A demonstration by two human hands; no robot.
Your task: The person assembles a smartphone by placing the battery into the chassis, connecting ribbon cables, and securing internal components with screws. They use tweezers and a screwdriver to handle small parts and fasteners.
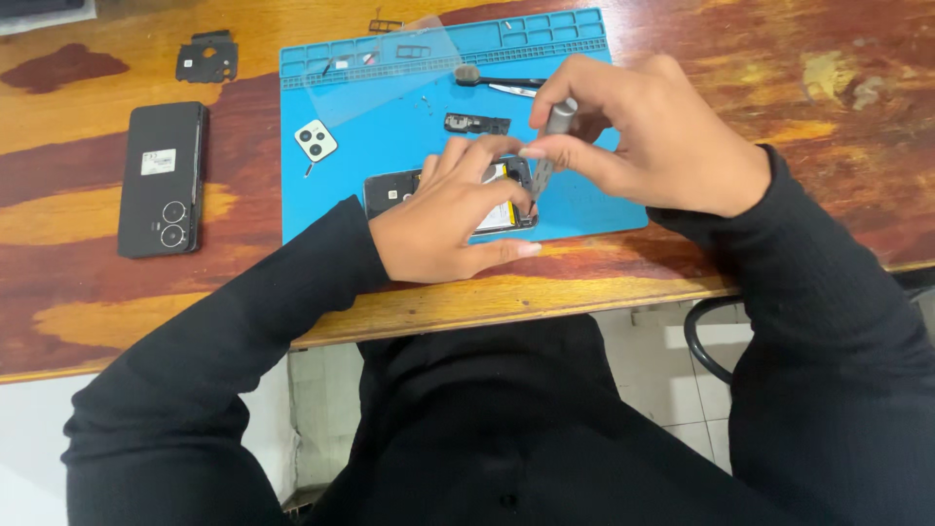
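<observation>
- Right hand (648,136) pinches a grey screwdriver (553,136) between thumb and fingers, held nearly upright with the tip down on the opened phone (409,185).
- Left hand (450,219) lies over the phone with its fingers curled on the phone's edge, pinning it to the blue mat (390,107); nothing else is in that hand.
- To do this well, I'd say: keep the driver straight over the screw, press lightly, turn slowly, and let the left hand stop the phone sliding.
- Slipping risk: the tip sits right beside what looks like the yellow-white battery (502,216), so no sideways force.
- The phone lies flat at the near edge of the mat, back cover off, dark inner frame showing, mostly hidden by the left hand.
- On the mat: a white camera piece (316,140), a small black part (477,124), a brush (497,80).
- Off the mat, on the wooden table (779,58): a second black phone (163,178) lying back up, and a black bracket (206,58).
</observation>
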